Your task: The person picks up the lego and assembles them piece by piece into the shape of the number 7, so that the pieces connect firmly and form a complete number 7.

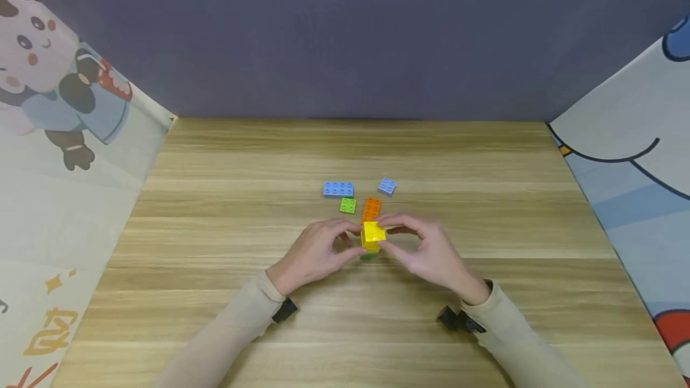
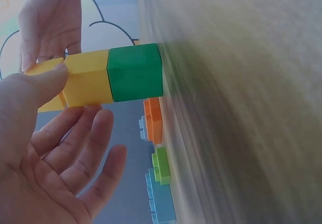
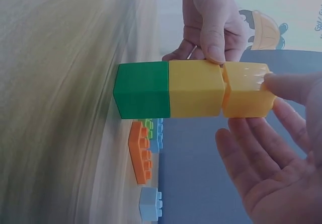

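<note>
A tower of blocks stands upright on the wooden table: a green block [image 3: 144, 90] at the base, a yellow block [image 3: 196, 89] on it, and a second yellow block [image 3: 247, 90] at the top. A thin, uneven gap shows between the two yellow blocks, the top one slightly tilted. My left hand [image 1: 320, 250] pinches the middle yellow block between thumb and fingers. From the other side, my right hand [image 1: 431, 250] holds the top yellow block by thumb and fingertips. Seen from above, the top block hides most of the tower.
Just behind the tower lies an orange brick [image 1: 371, 209]. Farther back are a lime green brick [image 1: 348, 205], a long blue brick [image 1: 338, 190] and a small blue brick [image 1: 387, 186]. A dark wall [image 1: 345, 41] closes off the table's back; printed panels flank both sides.
</note>
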A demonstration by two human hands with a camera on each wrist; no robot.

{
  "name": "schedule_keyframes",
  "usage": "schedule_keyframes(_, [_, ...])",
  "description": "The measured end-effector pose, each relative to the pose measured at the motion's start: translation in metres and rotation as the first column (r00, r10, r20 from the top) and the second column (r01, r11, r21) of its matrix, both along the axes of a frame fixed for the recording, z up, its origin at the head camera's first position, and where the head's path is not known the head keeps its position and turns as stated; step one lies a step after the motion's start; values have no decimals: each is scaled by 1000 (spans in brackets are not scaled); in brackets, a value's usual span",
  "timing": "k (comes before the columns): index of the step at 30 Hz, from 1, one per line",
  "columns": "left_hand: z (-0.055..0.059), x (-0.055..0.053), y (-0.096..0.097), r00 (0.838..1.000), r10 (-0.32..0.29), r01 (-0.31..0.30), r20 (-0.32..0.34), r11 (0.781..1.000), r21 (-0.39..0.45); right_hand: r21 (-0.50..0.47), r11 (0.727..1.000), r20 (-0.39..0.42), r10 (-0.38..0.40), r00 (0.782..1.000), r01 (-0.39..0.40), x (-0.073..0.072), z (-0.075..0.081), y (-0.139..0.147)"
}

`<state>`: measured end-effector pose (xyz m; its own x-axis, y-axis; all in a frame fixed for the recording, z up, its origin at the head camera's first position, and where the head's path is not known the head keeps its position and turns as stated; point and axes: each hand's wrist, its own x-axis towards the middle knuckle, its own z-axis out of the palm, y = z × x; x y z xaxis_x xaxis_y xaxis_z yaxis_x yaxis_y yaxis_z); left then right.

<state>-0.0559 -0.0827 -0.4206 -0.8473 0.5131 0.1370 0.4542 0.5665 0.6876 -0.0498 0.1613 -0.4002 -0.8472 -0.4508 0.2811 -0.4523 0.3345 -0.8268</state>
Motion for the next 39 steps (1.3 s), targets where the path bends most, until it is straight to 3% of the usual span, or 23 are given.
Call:
schedule_keyframes(17, [1, 0, -1, 1000, -14, 14, -17, 1000, 8, 12, 1000, -78, 19, 997, -18, 0, -6, -4])
schedule_keyframes(26, [0, 0, -1, 999, -22, 22, -34, 1000, 7, 11, 1000, -134, -7, 991, 8, 2, -11, -4])
schedule_keyframes(33, [0, -1, -2, 999, -23, 23, -31, 1000, -5, 43, 999, -240, 11, 971, -1, 2, -10, -4])
schedule_keyframes(39, [0, -2, -1, 999, -21, 21, -32, 1000, -9, 84, 996, -265, 14, 964, 8, 1, -8, -5])
